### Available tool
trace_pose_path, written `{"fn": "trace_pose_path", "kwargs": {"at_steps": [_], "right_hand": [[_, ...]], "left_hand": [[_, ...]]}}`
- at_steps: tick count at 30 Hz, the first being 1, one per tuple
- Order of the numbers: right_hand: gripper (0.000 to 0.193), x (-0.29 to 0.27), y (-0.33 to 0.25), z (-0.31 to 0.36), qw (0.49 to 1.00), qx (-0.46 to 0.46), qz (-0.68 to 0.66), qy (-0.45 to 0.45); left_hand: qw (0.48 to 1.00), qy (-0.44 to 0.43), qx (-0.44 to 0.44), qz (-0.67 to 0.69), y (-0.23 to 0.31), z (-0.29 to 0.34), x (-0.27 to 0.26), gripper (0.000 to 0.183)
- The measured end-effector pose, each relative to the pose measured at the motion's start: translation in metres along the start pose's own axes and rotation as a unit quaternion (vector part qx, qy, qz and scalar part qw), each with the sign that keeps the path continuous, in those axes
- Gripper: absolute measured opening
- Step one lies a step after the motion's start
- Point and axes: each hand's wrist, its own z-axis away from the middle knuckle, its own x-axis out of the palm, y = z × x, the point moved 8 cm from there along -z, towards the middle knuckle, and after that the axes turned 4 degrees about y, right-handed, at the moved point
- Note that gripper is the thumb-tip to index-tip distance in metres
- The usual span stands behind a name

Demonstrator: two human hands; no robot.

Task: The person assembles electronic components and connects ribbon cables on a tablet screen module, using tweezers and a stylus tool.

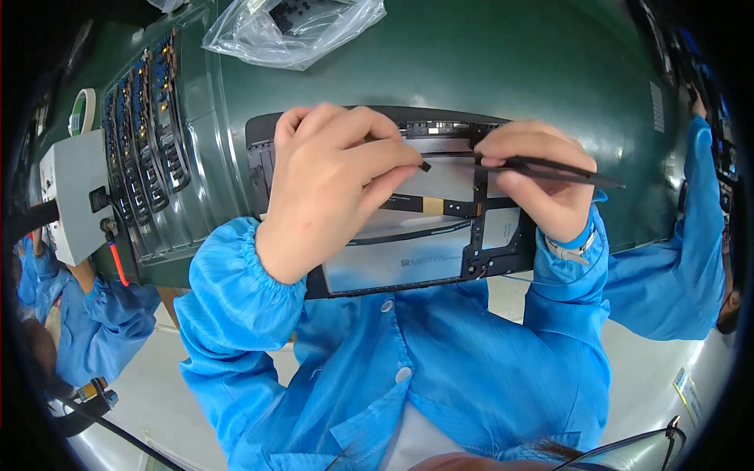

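A black tablet housing [377, 289] lies on the green bench in front of me, its inside facing up with silver panels and a dark ribbon cable showing. Over its left half, my left hand [334, 169] is closed in a pinch on a small black piece [425, 166], whose kind I cannot make out. My right hand [542, 169] grips black tweezers [561, 169] above the housing's right side. Their tips point left toward the pinched piece, with a gap between. The left hand covers part of the housing.
A clear plastic tray [224, 169] holds several narrow circuit boards [141, 118] on the left. Beside it stand a grey box [75, 196] with a cable and a tape roll [82, 111]. A clear bag [294, 47] with small black parts lies at the back. A co-worker's blue sleeve [695, 212] reaches in at right.
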Motion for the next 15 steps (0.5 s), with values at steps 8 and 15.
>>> {"fn": "trace_pose_path", "kwargs": {"at_steps": [8,15], "right_hand": [[0.019,0.009,0.014,0.01,0.999,0.001,0.051,-0.006],[0.02,0.015,0.012,0.007,0.997,0.0,0.074,-0.012]], "left_hand": [[0.999,0.0,0.023,-0.024,0.0,0.0,0.006,0.012],[0.999,0.002,0.035,-0.02,-0.001,-0.001,0.007,0.012]]}}
